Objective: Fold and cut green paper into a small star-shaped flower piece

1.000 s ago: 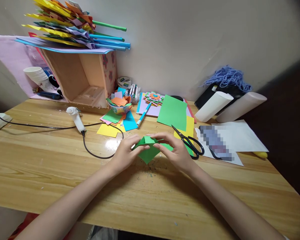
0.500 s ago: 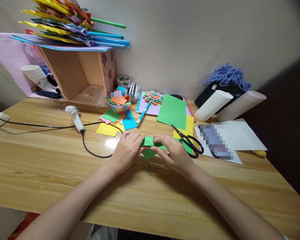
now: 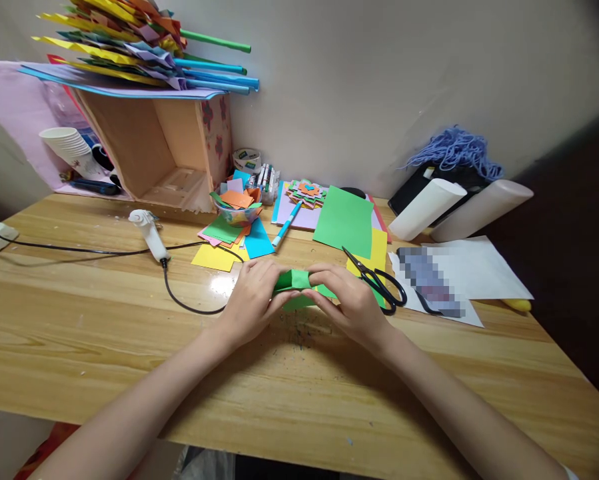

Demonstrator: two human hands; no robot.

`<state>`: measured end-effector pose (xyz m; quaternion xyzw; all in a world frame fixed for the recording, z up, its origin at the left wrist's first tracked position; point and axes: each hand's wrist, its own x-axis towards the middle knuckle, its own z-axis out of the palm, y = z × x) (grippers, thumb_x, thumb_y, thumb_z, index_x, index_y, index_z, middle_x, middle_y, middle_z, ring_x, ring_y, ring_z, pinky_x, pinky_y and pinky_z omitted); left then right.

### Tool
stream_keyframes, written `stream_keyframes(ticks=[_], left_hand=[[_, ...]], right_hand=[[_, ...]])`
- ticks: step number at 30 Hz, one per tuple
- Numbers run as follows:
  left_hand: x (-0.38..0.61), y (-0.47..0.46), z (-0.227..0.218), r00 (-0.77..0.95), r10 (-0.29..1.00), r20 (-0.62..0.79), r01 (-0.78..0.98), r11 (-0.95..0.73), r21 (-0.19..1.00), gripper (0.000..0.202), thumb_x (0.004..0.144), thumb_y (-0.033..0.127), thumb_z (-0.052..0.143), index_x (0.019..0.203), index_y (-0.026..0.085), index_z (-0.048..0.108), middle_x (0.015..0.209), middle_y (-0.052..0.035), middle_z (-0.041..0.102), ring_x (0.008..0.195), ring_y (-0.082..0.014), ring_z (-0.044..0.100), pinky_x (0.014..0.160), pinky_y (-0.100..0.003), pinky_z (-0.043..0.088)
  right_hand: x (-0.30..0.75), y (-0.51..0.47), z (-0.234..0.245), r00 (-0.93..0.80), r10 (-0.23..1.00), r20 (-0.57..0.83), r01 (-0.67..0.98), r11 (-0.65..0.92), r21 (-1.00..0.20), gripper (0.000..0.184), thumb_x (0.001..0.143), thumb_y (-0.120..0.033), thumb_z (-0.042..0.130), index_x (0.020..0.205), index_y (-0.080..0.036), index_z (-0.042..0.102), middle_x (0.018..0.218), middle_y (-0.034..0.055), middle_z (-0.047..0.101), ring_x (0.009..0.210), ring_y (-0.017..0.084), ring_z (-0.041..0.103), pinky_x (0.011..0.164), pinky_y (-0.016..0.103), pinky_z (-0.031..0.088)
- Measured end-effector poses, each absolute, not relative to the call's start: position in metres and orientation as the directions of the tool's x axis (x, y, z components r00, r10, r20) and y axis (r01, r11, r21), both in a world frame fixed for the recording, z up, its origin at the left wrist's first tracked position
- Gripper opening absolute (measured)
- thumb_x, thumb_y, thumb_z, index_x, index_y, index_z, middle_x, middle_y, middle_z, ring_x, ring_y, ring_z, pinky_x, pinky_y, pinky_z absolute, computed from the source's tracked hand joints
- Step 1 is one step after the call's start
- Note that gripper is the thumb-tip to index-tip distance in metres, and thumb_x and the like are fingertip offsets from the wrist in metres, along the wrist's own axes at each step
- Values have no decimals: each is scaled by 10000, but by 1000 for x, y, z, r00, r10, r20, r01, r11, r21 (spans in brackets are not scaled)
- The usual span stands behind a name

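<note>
A folded piece of green paper (image 3: 293,281) lies on the wooden desk (image 3: 129,313) between my two hands. My left hand (image 3: 253,300) pinches its left end with curled fingers. My right hand (image 3: 348,300) pinches and presses down its right end. Most of the paper is hidden under my fingers; only a narrow green strip shows between them. Black scissors (image 3: 379,281) lie just right of my right hand, on yellow and green sheets.
A white glue gun (image 3: 149,233) with a black cord lies left of the hands. Coloured paper squares (image 3: 226,235), a bowl of scraps (image 3: 236,205), a green sheet (image 3: 345,223), white rolls (image 3: 426,210) and white papers (image 3: 459,273) sit behind. A wooden box (image 3: 174,157) stands at back left.
The green paper, first held up as an open diamond shape, has been folded narrower and pressed flat to the desk. Both hands have closed in over it.
</note>
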<state>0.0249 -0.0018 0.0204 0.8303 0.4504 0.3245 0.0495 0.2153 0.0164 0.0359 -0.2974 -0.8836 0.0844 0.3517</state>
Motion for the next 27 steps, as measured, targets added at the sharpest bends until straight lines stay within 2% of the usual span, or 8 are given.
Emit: stream_keyframes(ticks=[4,10,17,23,27], left_hand=[[25,-2,20,390,779,490,704,-595,386,189,886,329,424,1001,183,458,974,-62,573,957,-194,489,854,-347,326],[26,-3,20,330,812,482,675,-560,481,159,890,305,420,996,197,468,958,-51,570,935,-187,483,835,-327,336],[30,-5,19,245,879,410,607,-468,642,150,893,319,410,911,196,493,861,-23,557,793,-161,469,737,-296,358],[28,-4,20,245,905,348,486,-425,763,195,891,339,404,931,192,525,886,-30,571,830,-165,496,743,-300,389],[25,-1,22,300,900,318,352,-414,839,211,890,333,407,986,204,544,947,-37,592,880,-166,529,759,-291,425]], right_hand=[[217,16,38,-592,561,578,491,820,-293,67,845,-228,522,898,-188,535,956,89,632,875,192,596,727,310,484],[218,16,36,-510,552,659,423,829,-367,303,818,-203,566,1104,-223,471,1010,63,624,950,176,590,801,317,497],[215,13,37,-518,542,662,419,835,-356,320,823,-170,549,1139,-214,521,1080,83,596,1005,183,563,847,338,487],[220,16,47,-512,621,594,371,783,-499,249,865,-171,471,1076,-232,589,1088,72,595,1020,190,556,858,365,474],[223,20,53,-556,611,564,302,780,-548,248,817,-192,564,1058,-239,599,1050,61,625,1008,203,562,865,396,475]])
